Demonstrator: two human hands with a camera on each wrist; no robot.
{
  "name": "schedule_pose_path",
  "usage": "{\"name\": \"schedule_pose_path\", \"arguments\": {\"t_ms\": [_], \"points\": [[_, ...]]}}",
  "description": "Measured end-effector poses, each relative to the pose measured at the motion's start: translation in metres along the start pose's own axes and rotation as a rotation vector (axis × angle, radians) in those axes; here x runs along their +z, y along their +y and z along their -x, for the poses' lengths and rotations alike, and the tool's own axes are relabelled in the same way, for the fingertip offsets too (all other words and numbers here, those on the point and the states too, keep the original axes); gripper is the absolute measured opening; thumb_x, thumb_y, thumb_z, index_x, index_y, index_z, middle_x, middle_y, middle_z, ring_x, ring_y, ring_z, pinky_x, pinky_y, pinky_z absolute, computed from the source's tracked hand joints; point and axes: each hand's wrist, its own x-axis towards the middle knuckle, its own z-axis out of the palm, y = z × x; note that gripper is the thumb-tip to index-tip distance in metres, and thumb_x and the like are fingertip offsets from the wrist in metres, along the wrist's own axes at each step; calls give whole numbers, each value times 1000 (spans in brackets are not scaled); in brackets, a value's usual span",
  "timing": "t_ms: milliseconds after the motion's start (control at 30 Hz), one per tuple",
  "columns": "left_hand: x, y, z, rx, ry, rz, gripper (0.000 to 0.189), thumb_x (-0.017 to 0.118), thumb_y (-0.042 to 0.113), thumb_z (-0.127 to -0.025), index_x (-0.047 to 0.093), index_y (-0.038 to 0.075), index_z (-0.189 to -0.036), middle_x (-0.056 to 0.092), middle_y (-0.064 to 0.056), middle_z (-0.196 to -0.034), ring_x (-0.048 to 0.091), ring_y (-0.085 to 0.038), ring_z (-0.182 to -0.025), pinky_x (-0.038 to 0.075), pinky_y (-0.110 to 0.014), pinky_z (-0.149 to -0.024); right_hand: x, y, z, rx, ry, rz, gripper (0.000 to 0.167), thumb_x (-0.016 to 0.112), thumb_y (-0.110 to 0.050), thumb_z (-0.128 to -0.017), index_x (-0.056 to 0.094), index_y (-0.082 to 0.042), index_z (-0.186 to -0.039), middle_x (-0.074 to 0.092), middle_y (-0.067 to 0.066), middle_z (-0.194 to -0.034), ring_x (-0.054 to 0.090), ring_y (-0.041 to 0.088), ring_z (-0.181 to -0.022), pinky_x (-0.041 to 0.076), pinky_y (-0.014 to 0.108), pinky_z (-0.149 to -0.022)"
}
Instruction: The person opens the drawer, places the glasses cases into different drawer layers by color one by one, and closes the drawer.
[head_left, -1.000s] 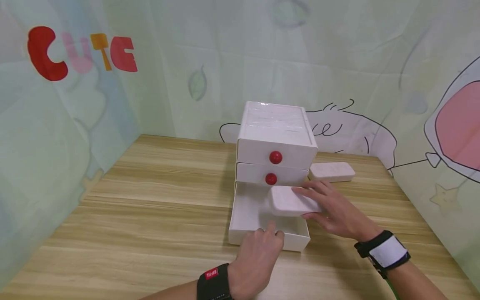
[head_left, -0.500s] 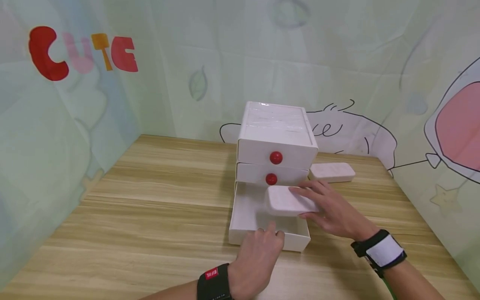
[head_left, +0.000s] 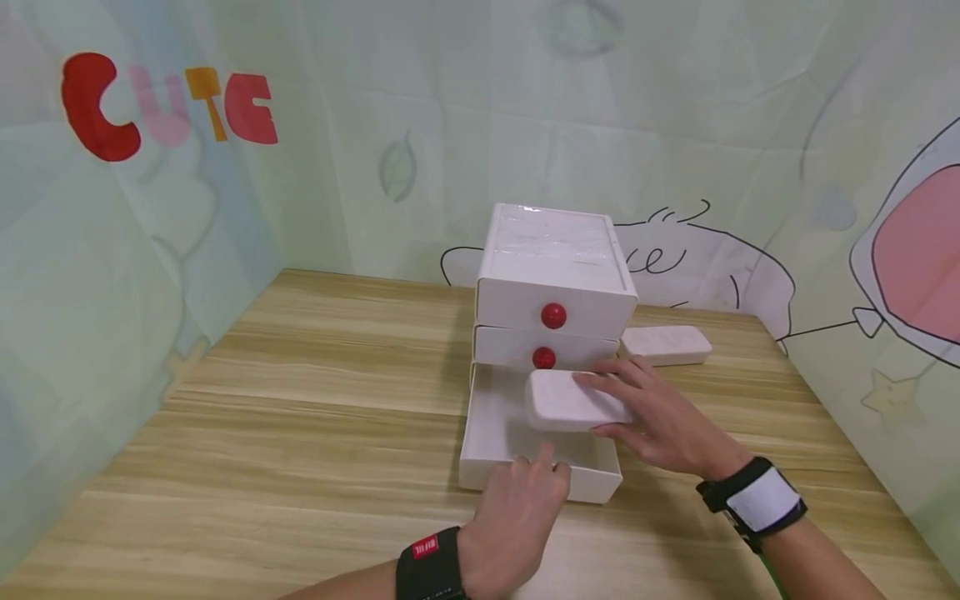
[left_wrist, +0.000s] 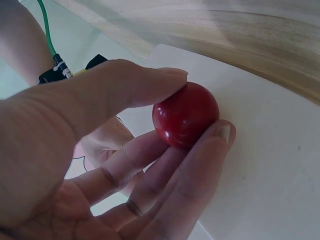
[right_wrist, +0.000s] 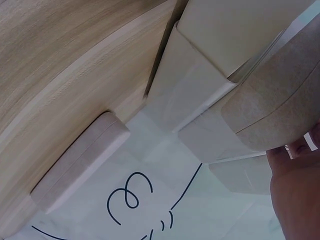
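A white drawer unit (head_left: pixel 558 242) stands on the table with its bottom drawer (head_left: pixel 596 486) pulled out. My left hand (head_left: pixel 517 521) is at that drawer's front, and in the left wrist view it pinches the round red knob (left_wrist: pixel 185 115) between thumb and fingers. Over the drawer's inside, my right hand (head_left: pixel 667 425) holds a pale glasses case (head_left: pixel 562 400) by its right end, thumb below and fingers on top. A seam runs along the case's side in the right wrist view. The right part of the drawer's inside is partly hidden by the case and hand.
A second pale glasses case (head_left: pixel 667 344) lies on the wooden table (head_left: pixel 315 417) to the right of the unit. The upper two drawers, with red knobs (head_left: pixel 553 316), are closed. A printed cloth backdrop (head_left: pixel 337 167) encloses the back and sides.
My right hand has shifted slightly left with the glasses case, farther over the drawer. The left hand keeps its place on the knob.
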Motion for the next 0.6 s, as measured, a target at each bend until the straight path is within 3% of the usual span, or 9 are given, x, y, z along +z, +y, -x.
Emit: {"name": "schedule_pose_path", "arguments": {"t_ms": [200,600], "points": [[0,0,-1,9,-22,18,16,83,11,-77,73,15,-88,56,1,-79,62,-12,-60,44,-23,-45,2,-2,-4,-14,12,4,72,86,-28,-81,55,-21,-146,58,5,-136,50,26,-127,51,55,-101],[2,1,1,6,-1,-27,19,84,11,-75,74,16,-90,55,2,-80,62,-12,-61,46,-24,-46,5,-4,-10,-41,20,-10,72,86,-26,-81,55,-20,-146,57,7,-139,47,29,-133,50,57,-104]]}}
